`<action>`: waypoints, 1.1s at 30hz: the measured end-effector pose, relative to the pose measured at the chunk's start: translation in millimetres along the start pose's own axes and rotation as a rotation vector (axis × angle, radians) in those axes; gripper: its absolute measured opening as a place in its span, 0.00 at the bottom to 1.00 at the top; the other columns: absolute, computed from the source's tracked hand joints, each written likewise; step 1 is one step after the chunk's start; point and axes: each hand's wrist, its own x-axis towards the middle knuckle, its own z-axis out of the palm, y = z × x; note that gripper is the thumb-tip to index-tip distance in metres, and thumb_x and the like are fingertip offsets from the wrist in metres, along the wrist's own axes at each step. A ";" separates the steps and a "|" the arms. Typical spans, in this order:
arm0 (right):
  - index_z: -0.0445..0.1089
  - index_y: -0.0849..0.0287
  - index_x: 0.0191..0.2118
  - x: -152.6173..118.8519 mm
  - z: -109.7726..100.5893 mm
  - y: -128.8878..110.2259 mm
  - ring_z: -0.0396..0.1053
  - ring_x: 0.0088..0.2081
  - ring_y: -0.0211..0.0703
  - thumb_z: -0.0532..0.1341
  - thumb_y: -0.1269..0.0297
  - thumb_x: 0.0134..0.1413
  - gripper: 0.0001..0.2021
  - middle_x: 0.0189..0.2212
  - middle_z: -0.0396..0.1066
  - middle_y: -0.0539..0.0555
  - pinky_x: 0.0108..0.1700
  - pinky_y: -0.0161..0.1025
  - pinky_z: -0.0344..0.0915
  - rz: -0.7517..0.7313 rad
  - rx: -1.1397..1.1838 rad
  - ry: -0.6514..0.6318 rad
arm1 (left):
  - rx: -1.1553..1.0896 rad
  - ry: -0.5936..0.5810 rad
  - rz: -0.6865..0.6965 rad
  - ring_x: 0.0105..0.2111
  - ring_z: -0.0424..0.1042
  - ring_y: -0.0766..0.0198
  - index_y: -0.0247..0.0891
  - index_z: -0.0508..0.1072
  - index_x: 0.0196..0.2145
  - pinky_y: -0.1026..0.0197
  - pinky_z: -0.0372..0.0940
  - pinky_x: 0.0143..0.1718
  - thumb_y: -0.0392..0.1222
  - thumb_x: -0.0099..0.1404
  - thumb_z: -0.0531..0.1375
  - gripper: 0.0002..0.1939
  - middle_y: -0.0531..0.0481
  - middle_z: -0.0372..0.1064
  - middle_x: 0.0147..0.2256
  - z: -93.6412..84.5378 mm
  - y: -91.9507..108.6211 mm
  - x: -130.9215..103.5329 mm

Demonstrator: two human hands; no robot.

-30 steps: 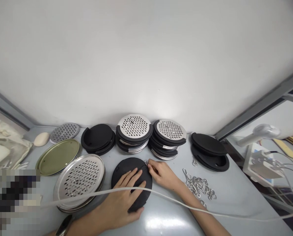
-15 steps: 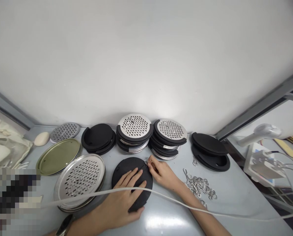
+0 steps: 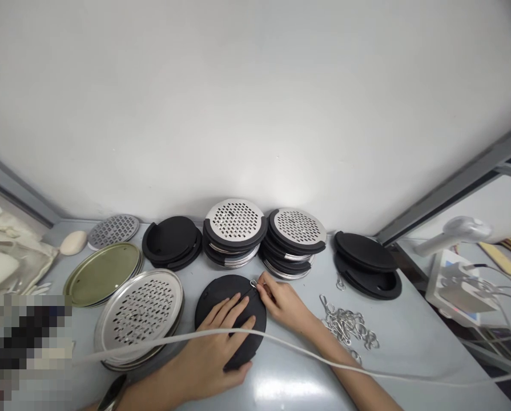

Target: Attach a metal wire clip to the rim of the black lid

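Observation:
A black round disc (image 3: 214, 292) lies on the table at the front middle. My left hand (image 3: 214, 348) rests flat across it, fingers spread and pointing up and right. At the disc's upper right edge, my right hand (image 3: 281, 299) is closed in a pinch on a small metal wire hook (image 3: 253, 283), whose looped end shows beyond the fingertips over the disc. A pile of similar metal wire hooks (image 3: 349, 325) lies to the right of my right forearm, with one more hook (image 3: 340, 282) apart from it.
Behind stand two stacks of black discs with perforated metal plates (image 3: 237, 220), (image 3: 300, 225). Black discs (image 3: 172, 240) and lids (image 3: 366, 251) flank them. Left are a perforated metal plate (image 3: 141, 314), green plates (image 3: 103, 274) and a grey grate (image 3: 113, 230). A white cable (image 3: 289, 342) crosses in front.
The looped end of the hook has tipped slightly left over the disc, and my right fingers have turned a little. My left hand stays put.

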 end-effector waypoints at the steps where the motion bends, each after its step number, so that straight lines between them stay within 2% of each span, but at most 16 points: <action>1: 0.57 0.57 0.38 0.1 0.1 0.3 0.61 0.23 0.37 0.44 0.62 0.65 0.09 0.23 0.62 0.47 0.29 0.32 0.55 -0.003 -0.009 0.000 | 0.000 0.002 0.000 0.62 0.47 0.45 0.36 0.57 0.59 0.41 0.55 0.57 0.40 0.57 0.58 0.32 0.37 0.45 0.63 0.2 -0.1 -0.1; 20: 0.59 0.57 0.37 2.4 7.6 4.8 0.62 0.21 0.38 0.40 0.61 0.67 0.14 0.19 0.62 0.47 0.27 0.34 0.47 -0.014 -0.291 0.001 | 0.008 0.008 0.009 0.63 0.46 0.45 0.36 0.57 0.59 0.41 0.55 0.57 0.40 0.58 0.58 0.32 0.37 0.45 0.63 2.0 -1.1 -0.9; 26: 0.58 0.57 0.36 2.9 6.3 3.4 0.62 0.22 0.37 0.40 0.60 0.67 0.14 0.19 0.61 0.47 0.28 0.35 0.47 -0.015 -0.285 -0.005 | -0.005 0.026 0.014 0.62 0.46 0.45 0.34 0.60 0.58 0.42 0.55 0.58 0.40 0.56 0.59 0.31 0.37 0.49 0.61 1.0 -0.4 0.4; 33: 0.59 0.58 0.35 1.9 5.6 3.8 0.60 0.22 0.36 0.40 0.61 0.67 0.15 0.19 0.60 0.47 0.28 0.35 0.48 -0.013 -0.231 -0.008 | 0.002 0.023 -0.003 0.62 0.48 0.44 0.36 0.60 0.57 0.41 0.55 0.57 0.41 0.57 0.59 0.30 0.37 0.47 0.62 -0.4 1.4 1.5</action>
